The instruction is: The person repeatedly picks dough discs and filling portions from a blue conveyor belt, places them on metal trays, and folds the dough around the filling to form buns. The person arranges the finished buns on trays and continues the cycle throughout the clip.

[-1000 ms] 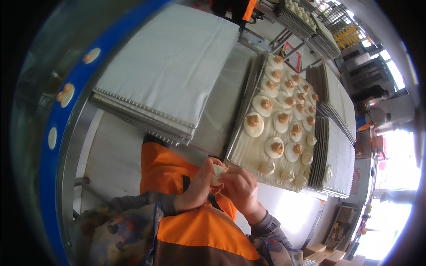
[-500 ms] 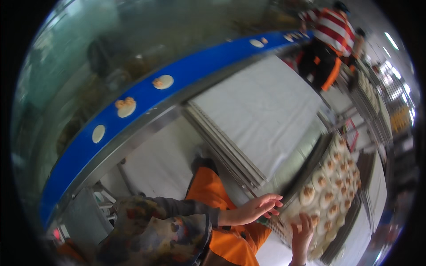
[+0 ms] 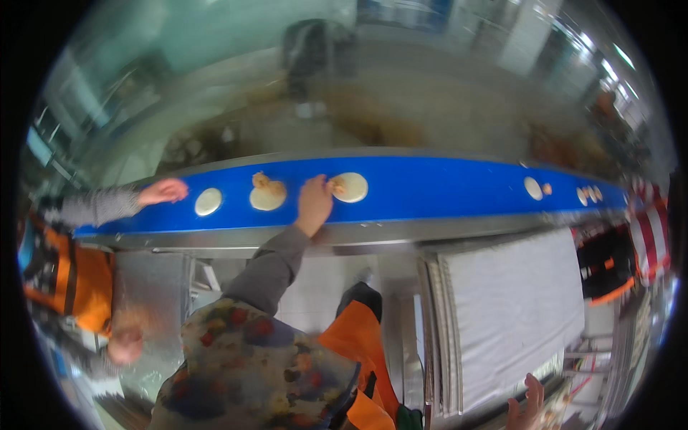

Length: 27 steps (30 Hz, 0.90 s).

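On the blue conveyor belt, my left hand (image 3: 315,203) has its fingers bent around the left side of a clump of orange-brown filling (image 3: 348,190). That clump lies on a round pale dough disc (image 3: 357,185). Just left of my hand is another dough disc (image 3: 267,198) with filling (image 3: 266,182) over its upper edge. Farther left sits a plain disc (image 3: 208,202). At the lower right my right hand (image 3: 529,408) is raised with fingers apart and nothing in them, near a stack of cloth-covered trays (image 3: 516,301).
A co-worker's hand (image 3: 163,191) hovers over the left end of the blue belt (image 3: 444,188); their other hand (image 3: 125,345) is lower, by a metal table (image 3: 150,287). Another person in red-and-white stripes (image 3: 651,240) stands at the far right. More dough discs (image 3: 533,188) lie rightward.
My view has swung left, from the filled tray to the belt. My left hand has reached out to the filling on a disc. A co-worker has come into view at left.
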Available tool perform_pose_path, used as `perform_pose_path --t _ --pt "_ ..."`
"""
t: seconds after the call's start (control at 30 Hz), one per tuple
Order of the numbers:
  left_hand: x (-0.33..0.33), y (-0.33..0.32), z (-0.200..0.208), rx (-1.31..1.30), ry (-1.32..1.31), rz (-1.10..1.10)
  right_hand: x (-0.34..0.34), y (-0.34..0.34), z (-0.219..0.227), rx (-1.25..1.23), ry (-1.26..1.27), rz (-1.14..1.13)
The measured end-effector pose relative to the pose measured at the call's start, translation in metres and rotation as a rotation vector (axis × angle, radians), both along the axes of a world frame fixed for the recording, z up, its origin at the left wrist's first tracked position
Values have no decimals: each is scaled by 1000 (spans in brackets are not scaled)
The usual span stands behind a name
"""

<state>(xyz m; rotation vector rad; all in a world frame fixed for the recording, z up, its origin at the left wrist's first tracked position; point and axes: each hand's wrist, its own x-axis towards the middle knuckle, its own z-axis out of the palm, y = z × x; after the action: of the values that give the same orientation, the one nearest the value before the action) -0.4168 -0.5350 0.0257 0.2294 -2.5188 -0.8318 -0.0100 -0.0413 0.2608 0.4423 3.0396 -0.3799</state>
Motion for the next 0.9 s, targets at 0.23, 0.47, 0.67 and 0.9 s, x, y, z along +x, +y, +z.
perform_pose_path --t 0.23,0.47,0.67,0.9 --pt "-17 -31 -27 202 -97 -242 -137 3 -24 -58 -1 433" --pt "17 -81 -2 398 -420 3 -193 -12 -37 -113 -9 569" --pt "74 -114 9 -265 153 -169 -207 -21 -43 -225 -9 573" --pt "197 -43 137 1008 -331 -544 -286 39 -84 -379 103 252"
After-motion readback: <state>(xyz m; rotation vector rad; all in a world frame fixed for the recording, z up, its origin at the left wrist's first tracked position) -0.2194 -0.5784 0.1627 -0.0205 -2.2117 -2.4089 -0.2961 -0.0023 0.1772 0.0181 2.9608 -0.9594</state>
